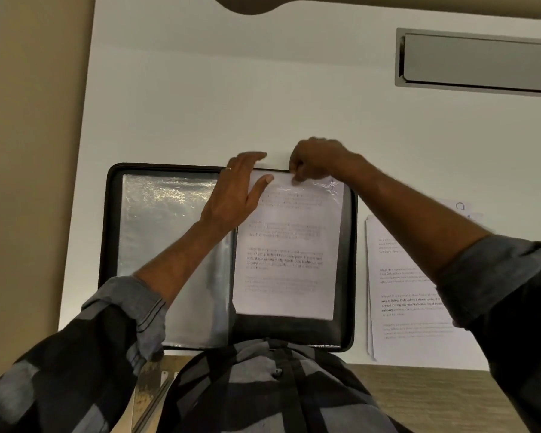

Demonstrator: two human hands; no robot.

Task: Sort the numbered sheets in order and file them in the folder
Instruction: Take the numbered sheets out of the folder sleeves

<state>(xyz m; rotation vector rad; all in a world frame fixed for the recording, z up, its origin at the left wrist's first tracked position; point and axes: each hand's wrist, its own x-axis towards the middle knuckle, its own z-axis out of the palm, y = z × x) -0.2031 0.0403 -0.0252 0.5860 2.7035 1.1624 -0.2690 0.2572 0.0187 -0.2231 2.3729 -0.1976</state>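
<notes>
While seating a sheet in the right sleeve — filing begun, far from finished.

Head view: black folder lying open on the white surface, close to the body. Left hand laid flat across the top of the spine, fingers mostly straight, thumb resting on the sheet, gripping nothing. Right hand curled at the sheet's upper edge, fingertips pinching there, seemingly paper and sleeve mouth together. Sheet almost fully inside, printed side up, number unreadable. Left sleeve showing only bare, crinkled plastic. Just beside the folder on the right, partly under the right forearm, a stack of loose sheets waiting — probably most of the job. Hard to tell whether already in order.
</notes>
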